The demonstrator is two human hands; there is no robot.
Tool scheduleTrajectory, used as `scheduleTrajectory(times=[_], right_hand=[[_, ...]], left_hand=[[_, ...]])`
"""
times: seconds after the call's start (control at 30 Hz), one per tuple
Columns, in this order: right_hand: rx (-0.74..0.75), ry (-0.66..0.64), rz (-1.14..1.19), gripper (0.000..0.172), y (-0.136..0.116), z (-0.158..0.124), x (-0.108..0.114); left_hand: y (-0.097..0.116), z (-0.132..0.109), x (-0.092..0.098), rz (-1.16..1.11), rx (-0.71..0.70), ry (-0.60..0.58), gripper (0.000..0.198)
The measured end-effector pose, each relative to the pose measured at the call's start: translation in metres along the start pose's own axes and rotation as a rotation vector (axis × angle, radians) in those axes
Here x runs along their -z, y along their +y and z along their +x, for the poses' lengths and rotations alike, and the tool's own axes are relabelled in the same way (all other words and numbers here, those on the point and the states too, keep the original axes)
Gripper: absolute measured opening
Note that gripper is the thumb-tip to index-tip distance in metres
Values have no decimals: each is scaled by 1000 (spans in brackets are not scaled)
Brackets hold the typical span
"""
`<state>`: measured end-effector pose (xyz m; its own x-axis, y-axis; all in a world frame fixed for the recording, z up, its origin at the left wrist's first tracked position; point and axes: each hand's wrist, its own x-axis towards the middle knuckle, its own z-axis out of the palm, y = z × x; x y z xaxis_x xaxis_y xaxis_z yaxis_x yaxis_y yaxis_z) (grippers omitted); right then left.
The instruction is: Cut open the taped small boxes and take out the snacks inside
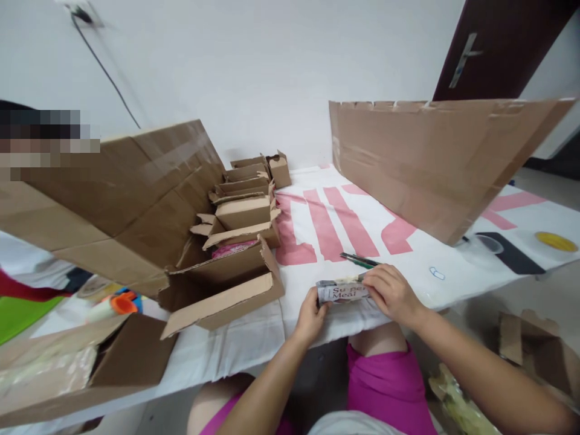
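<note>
Between both hands, near the table's front edge, is a small packet (342, 292) printed "Super Meal", pale with dark lettering. My left hand (312, 317) grips its left end, fingers closed round it. On its right end the fingers of my right hand (392, 293) are pressed, hiding that end. The upper edge of the packet looks uneven and yellowish; what is there is too blurred to tell. Just beyond the packet lies a green and black utility knife (356, 260), partly behind my right hand. White cloth (299, 308) with pink shapes covers the table.
Several open cardboard boxes (244, 211) stand in a row on the left. Large cardboard panels rise at left (149, 175) and right (435, 157). A yellow tape roll (556, 241) lies right, near a dark flat object (510, 254). Part of another person shows far left.
</note>
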<state>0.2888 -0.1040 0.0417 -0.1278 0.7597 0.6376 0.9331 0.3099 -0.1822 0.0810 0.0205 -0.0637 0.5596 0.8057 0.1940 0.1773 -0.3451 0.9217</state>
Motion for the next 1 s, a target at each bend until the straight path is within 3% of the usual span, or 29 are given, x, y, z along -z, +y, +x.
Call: scheduleTrajectory(times=[0.13,0.37,0.53,0.8,0.9,1.0], right_hand=[[67,72,-8,15,6,-11,2],[-89,291,30,23,-1,0,-3],[-79,230,-87,15,-3,3,-7],[15,150,-61,26,8,-27,-8],[-11,215,-16,26,8,-27,-5],[-137,324,57,22,5,-24,-1]], left_hand=[[-4,1,-2,-12,-3,8,35],[-3,0,0,-5,-29,5,34],[0,-2,2,1,-35,1,30],[1,-1,1,-7,-17,-1,28],[1,-1,1,-14,-16,-2,30],[2,-1,1,-18,-14,-1,30]])
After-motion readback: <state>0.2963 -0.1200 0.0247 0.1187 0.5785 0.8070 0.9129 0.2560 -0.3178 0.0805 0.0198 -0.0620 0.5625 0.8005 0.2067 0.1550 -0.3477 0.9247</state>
